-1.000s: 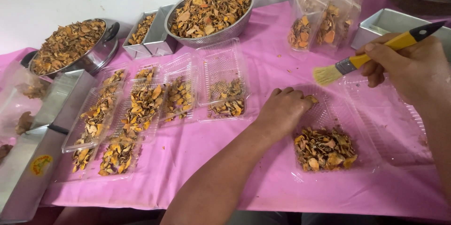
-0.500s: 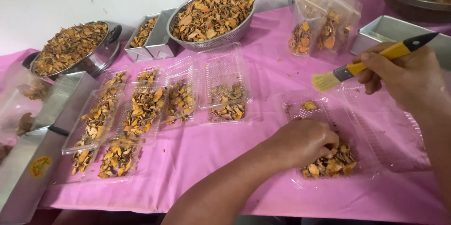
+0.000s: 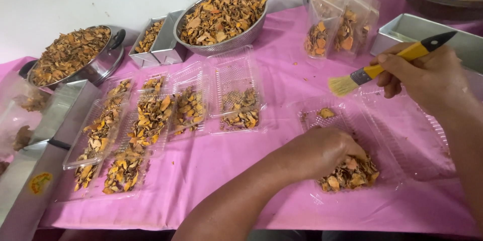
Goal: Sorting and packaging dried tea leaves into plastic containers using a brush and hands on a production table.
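Left hand (image 3: 322, 153) on orange-brown dried chips (image 3: 352, 174), clear tray (image 3: 387, 145)

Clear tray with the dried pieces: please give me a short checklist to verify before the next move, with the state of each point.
1. Clear tray lies flat on the pink cloth: ok.
2. Left hand rests on the dried pieces: ok.
3. Right hand grips the brush: ok.
4. Bristles are lifted off the tray: ok.
5. All pieces inside the tray: not ok, crumbs lie on the cloth.
6. Fingers hold any pieces: cannot tell.
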